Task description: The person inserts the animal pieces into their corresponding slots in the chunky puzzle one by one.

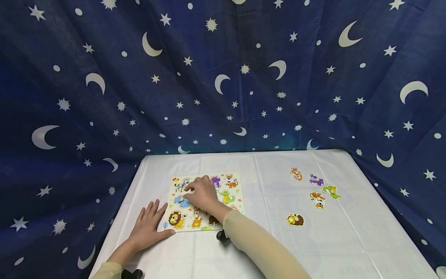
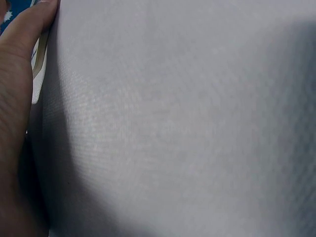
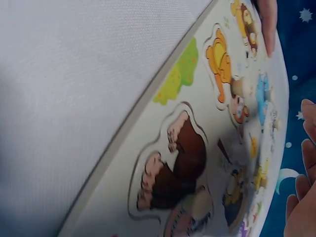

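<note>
A white animal puzzle board lies on the left part of the table. My left hand rests beside its left edge, fingers spread and thumb along the lower left corner. Over the upper middle of the board is my right hand, its thumb and forefinger apart near the blue elephant and below the zebra. Nothing shows between those fingertips. Around them are a lion, a kangaroo, a green crocodile and a tiger. The right hand and forearm hide the board's middle.
Several loose animal pieces lie on the right: a brown one, a purple one, a green one, an orange-and-white one and a yellow-and-brown one. A dark starry curtain hangs behind the white-covered table.
</note>
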Tool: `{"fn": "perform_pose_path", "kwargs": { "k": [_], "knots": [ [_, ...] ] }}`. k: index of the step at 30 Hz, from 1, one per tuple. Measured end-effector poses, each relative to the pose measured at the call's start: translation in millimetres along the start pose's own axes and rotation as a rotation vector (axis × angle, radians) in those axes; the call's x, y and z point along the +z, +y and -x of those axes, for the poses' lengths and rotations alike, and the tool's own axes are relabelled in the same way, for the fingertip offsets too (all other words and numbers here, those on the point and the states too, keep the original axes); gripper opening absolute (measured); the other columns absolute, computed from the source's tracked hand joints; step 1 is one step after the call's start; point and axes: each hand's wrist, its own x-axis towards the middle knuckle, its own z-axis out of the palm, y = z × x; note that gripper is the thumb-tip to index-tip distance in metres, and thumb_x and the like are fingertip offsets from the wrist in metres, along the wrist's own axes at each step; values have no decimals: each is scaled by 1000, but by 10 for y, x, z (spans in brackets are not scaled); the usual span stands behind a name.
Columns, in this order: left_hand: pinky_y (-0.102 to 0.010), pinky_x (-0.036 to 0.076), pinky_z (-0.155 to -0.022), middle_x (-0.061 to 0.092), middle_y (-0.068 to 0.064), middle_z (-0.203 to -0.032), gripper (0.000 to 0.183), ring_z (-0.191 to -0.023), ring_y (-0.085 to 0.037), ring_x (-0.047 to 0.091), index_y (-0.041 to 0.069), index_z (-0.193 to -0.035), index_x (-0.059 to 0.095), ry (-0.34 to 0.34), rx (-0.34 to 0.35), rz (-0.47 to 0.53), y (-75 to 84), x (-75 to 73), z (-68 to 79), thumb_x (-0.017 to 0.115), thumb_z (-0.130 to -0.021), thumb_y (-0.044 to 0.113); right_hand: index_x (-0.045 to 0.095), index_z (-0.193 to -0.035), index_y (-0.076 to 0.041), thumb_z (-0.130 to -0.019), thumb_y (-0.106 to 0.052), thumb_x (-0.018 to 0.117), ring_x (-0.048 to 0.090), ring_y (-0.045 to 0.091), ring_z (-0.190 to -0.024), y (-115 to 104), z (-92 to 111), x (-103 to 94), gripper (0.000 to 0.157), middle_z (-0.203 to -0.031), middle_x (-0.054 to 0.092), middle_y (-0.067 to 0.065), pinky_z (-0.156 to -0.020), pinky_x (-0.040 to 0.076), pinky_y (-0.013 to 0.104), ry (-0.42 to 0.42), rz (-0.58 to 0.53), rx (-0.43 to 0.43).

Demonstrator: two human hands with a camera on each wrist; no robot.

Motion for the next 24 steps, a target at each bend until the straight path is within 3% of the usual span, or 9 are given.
{"fn": "perform_pose_path", "kwargs": {
  "k": [12,18,24],
  "knots": [
    [-61,2,-123,18,-23,-167,107,-154,-46,7,12,-160,37,3,-12,-7,16,27,27,71,-79,74,80,-107,-33,-89,-45,79,51,10,-103,102,186,-330,21,-97,65,-19,-91,43,34,48,-130,-71],
    [-61,2,-123,18,-24,-167,108,-153,-46,8,12,-160,37,2,-14,-10,34,6,20,71,-79,74,81,-106,-30,-89,-42,80,51,14,-108,176,280,-476,21,-98,68,-10,-97,43,40,60,-192,-85],
    [-62,2,-123,18,-25,-167,108,-153,-47,8,11,-159,38,9,-8,-6,52,-7,20,72,-78,74,81,-106,-29,-89,-39,81,49,14,-112,313,365,-618,21,-99,68,-11,-99,41,43,65,-251,-68]
  ]
}}
